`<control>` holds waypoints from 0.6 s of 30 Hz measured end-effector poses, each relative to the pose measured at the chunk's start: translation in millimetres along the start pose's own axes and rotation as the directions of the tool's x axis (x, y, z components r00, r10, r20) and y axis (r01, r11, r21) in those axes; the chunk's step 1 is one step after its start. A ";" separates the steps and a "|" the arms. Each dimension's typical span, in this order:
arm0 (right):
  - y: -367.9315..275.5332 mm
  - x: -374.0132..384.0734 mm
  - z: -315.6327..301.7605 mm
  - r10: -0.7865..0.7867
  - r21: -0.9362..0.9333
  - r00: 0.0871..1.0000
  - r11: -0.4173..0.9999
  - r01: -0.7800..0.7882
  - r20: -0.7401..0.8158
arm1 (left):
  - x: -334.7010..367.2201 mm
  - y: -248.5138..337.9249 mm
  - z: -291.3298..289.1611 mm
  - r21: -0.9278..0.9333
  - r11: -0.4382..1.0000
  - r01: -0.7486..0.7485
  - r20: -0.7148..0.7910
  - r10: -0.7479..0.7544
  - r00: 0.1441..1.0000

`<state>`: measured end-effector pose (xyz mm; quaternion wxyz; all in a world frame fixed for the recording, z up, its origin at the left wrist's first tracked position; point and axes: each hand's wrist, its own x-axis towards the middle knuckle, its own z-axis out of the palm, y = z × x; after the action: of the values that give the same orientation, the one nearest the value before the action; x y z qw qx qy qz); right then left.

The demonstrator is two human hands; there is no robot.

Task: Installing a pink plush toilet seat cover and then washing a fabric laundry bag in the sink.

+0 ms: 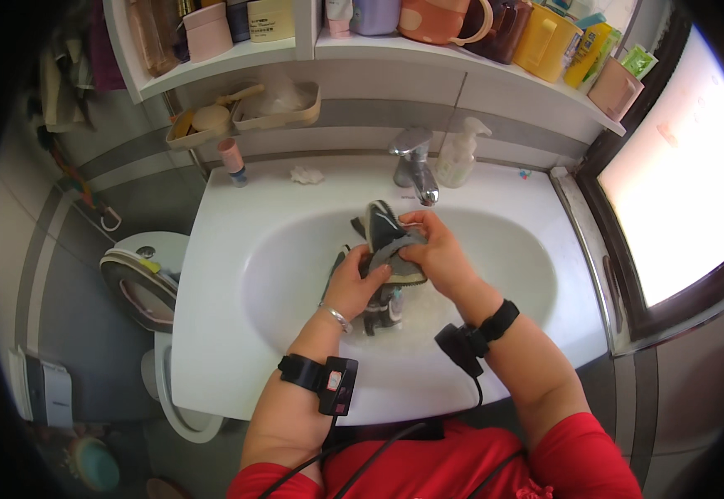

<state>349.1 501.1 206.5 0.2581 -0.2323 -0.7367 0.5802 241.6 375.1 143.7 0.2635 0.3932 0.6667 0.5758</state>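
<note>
White sink (512,266), left hand (350,284) and right hand (443,259) holding shoe (384,223), item beneath (381,319) half-hidden

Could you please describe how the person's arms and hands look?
The left hand and right hand are gloveless; a silver bracelet circles the left wrist. Each forearm wears a black strap holding a black box with a black cable; the left box has small stickers. The short sleeves are red.
</note>
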 end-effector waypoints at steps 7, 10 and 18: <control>28.6 -24.5 51.1 -0.282 -0.194 0.943 0.929 0.314 0.177 | 4.9 3.1 0.3 -0.598 0.791 0.125 -0.157 -0.269 0.950; 6.4 -26.5 59.4 0.162 0.347 0.929 0.895 -0.280 0.332 | 6.9 -21.4 1.5 -0.194 0.979 0.059 -0.279 -0.112 0.954; 48.3 -0.5 55.0 -0.048 -0.037 0.998 0.998 0.050 0.046 | 2.7 -3.3 4.1 0.117 0.991 0.057 -0.106 -0.045 0.993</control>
<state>315.8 470.9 148.8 0.2511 -0.2057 -0.7589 0.5646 242.6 379.6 139.9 0.2191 0.3610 0.7226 0.5473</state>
